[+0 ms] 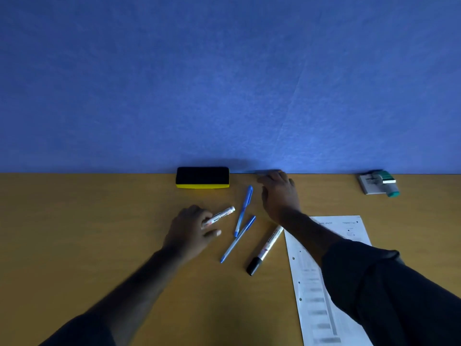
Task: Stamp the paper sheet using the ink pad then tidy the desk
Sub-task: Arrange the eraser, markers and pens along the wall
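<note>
Paper [321, 283] lies flat at desk [87, 233] front-right, part under my right forearm, thin & floppy so I'd pinch a free edge w/ light grip; left hand [189, 228] pinches a marker [222, 214], right hand [279, 193] spread flat near back edge.

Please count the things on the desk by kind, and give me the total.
Whiteboard markers: 2
Blue pens: 2
Board eraser: 1
Paper sheet: 1
Stamp: 1
Ink pad: 1
Total: 8
</note>
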The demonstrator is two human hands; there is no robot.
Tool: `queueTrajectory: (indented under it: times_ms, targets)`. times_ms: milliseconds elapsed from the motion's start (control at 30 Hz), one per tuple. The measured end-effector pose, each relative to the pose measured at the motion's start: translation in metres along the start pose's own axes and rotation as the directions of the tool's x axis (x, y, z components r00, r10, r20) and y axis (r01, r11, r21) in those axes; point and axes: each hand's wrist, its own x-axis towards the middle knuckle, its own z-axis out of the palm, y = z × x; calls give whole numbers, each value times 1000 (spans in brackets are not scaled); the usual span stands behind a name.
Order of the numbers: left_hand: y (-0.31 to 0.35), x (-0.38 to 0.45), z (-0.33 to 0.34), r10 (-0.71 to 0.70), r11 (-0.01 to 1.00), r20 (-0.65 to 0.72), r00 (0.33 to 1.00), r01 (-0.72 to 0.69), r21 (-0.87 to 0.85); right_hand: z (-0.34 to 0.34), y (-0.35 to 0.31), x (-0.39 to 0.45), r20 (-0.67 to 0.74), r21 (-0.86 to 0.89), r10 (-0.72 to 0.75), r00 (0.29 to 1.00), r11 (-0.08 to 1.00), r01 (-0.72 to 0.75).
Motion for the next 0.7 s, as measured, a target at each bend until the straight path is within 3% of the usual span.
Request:
queueTrajectory:
  times_ms: [200, 367, 567, 700]
  targets:
    - [19, -16, 18, -38, 999, 11, 999, 38, -10, -4, -7, -28, 184, 38, -216, 959, 976, 213]
    - [19, -17, 21, -102, 995, -50, 994, 102, -4, -15, -6, -54, 240, 84, -231, 943, 973, 217]
    - [26, -17, 11, -168, 974, -94, 981, 150, -171, -32, 6, -82, 533, 15, -272, 802, 950, 313]
    - [36, -18, 5, -253, 915, -59, 966, 220, -337, -31, 6, -85, 531, -25, -307, 790, 926, 377]
